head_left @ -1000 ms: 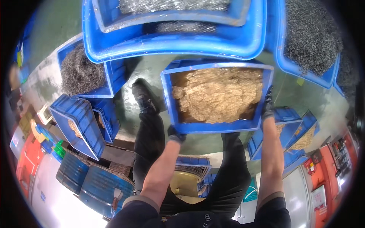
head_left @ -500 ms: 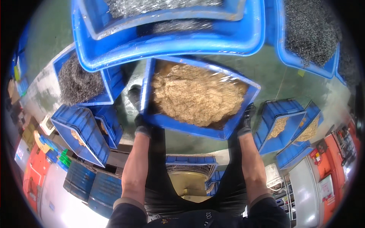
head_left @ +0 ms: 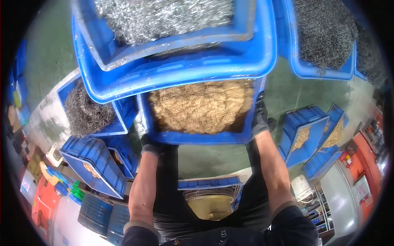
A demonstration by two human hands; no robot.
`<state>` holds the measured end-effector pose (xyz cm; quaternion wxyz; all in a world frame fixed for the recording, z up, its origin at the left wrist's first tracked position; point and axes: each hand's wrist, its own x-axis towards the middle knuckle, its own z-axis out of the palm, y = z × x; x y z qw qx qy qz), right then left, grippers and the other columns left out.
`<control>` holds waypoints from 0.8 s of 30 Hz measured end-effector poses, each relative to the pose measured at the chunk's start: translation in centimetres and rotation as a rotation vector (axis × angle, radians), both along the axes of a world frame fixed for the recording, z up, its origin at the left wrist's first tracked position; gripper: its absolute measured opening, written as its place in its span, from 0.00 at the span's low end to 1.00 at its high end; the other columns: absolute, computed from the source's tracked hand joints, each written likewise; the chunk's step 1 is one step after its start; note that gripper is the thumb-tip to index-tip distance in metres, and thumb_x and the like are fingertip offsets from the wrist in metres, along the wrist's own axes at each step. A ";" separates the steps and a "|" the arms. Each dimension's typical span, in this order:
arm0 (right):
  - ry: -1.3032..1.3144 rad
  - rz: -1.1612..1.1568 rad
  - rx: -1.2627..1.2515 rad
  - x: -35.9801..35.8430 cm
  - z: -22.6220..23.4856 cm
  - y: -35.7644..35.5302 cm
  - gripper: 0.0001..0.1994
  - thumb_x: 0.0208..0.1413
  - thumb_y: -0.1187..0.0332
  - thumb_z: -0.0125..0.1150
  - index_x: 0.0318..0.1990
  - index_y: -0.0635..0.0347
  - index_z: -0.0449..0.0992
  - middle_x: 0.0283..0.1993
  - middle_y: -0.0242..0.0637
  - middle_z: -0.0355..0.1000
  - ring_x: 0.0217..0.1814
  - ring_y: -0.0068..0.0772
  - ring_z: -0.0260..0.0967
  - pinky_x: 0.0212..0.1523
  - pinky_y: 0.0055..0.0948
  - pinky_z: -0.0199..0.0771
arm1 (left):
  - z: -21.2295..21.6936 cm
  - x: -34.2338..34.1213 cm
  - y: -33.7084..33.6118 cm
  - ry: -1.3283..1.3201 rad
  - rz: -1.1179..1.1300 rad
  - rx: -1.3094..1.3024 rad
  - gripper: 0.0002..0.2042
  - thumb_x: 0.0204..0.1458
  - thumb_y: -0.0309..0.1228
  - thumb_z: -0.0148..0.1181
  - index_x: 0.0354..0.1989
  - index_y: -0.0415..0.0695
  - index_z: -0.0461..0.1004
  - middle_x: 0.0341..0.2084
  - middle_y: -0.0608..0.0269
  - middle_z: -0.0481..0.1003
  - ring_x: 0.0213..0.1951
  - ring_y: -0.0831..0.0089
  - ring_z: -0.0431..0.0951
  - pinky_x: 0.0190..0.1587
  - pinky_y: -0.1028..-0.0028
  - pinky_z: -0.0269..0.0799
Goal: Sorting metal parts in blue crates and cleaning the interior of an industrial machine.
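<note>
A blue rectangular crate (head_left: 193, 138) of golden, crumbly material that looks like metal shavings (head_left: 201, 108) is in front of my legs. My left hand (head_left: 151, 145), in a dark glove, is at its near left corner. Gloved as well, my right hand (head_left: 259, 115) is closed on its right side; the fingers of both hands are partly hidden by the crate and its walls. The crate's far edge is hidden by the rim of a large blue tub (head_left: 176, 78). Over that tub lies another blue crate (head_left: 176, 44) with shiny silvery shavings (head_left: 164, 18).
A blue crate of dark, tangled shavings (head_left: 88, 108) stands at left, and a tub of dark grey shavings (head_left: 324, 37) at far right. Tilted blue crates (head_left: 96, 164) stand on the left, more blue crates (head_left: 303, 127) on the right. Green floor (head_left: 209, 160) shows between my legs.
The crate of golden shavings has turned from slanted to nearly square with me, and its far edge has gone behind the large tub's rim. Both hands have moved with it.
</note>
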<state>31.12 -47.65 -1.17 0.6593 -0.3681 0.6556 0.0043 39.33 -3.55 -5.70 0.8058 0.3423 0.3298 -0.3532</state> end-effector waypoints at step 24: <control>0.161 0.748 -0.640 0.8 -4.8 -8.0 0.14 0.57 0.60 0.50 0.41 0.58 0.76 0.32 0.34 0.71 0.35 0.26 0.66 0.38 0.27 0.68 | 5.5 0.5 -6.2 -0.017 0.045 0.207 0.24 0.59 0.50 0.39 0.56 0.48 0.64 0.46 0.62 0.69 0.47 0.63 0.70 0.52 0.63 0.68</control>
